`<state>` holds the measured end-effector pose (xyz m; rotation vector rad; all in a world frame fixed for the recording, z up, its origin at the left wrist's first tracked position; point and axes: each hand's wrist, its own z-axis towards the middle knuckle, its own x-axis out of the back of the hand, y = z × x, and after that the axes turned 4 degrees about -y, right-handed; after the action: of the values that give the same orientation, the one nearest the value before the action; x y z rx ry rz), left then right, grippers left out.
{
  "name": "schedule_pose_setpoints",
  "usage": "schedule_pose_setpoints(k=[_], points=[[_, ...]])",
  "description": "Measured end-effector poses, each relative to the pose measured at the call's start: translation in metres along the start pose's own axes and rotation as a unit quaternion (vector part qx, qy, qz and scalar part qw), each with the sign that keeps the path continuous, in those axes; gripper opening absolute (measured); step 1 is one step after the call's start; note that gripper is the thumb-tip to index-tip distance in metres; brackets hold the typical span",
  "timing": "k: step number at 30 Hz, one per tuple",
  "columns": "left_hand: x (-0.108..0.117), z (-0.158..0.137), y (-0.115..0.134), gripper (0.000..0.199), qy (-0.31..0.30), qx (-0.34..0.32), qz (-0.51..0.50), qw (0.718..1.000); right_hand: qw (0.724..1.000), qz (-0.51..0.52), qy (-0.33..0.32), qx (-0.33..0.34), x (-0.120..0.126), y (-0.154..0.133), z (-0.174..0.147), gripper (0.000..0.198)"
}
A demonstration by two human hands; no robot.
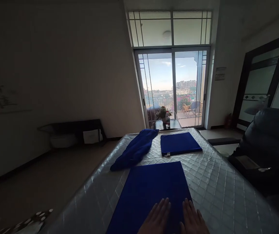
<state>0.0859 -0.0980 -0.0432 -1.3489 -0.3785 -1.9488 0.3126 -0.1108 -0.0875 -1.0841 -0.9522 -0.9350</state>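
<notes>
A blue cloth (154,185) is spread smooth in front of me on a quilted silver-grey surface (217,182). My left hand (155,217) lies flat on its near part, fingers stretched out. Beside it, my right hand (193,217) rests at the cloth's right edge, also flat with straight fingers. Neither hand grips anything. Farther off, a neatly folded blue cloth (180,143) with a small white tag lies at the right. A loosely bunched blue cloth (136,148) lies at the left, close to the far edge of the spread one.
Past the far end stands a small table (174,125) with a potted plant (163,113) and a bottle (168,119), before glass sliding doors (173,87). A black leather chair (271,146) is at the right. A dark low bench (73,130) stands along the left wall.
</notes>
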Motion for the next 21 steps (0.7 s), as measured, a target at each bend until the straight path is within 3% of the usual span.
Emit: schedule_pose_setpoints(k=[2, 5, 9, 13, 16, 18, 21], points=[[0.003, 0.030, 0.010, 0.083, -0.026, -0.037, -0.035, 0.998, 0.999, 0.014, -0.029, 0.001, -0.001, 0.002, 0.000, 0.053], [0.002, 0.057, 0.024, 0.077, -0.043, -0.017, -0.046, 0.998, 0.999, 0.029, -0.025, -0.008, -0.004, 0.002, -0.003, 0.052], [-0.005, 0.059, 0.029, 0.072, -0.058, 0.004, -0.036, 0.998, 1.000, 0.025, 0.010, -0.010, -0.006, 0.002, -0.006, 0.051], [-0.001, 0.036, 0.013, 0.077, -0.048, -0.006, 0.006, 0.999, 0.999, 0.027, -0.028, 0.024, -0.002, 0.008, -0.002, 0.049], [0.004, 0.005, -0.007, 0.082, -0.034, 0.003, 0.051, 0.998, 1.000, 0.009, -0.014, 0.011, -0.002, 0.005, -0.001, 0.050], [0.003, -0.024, -0.021, 0.083, -0.023, 0.044, 0.072, 0.996, 1.000, -0.009, 0.012, -0.005, -0.005, 0.000, -0.002, 0.050], [0.000, -0.070, -0.039, 0.079, -0.006, 0.187, 0.105, 0.977, 0.999, -0.002, 0.031, -0.009, -0.008, -0.003, -0.004, 0.050]])
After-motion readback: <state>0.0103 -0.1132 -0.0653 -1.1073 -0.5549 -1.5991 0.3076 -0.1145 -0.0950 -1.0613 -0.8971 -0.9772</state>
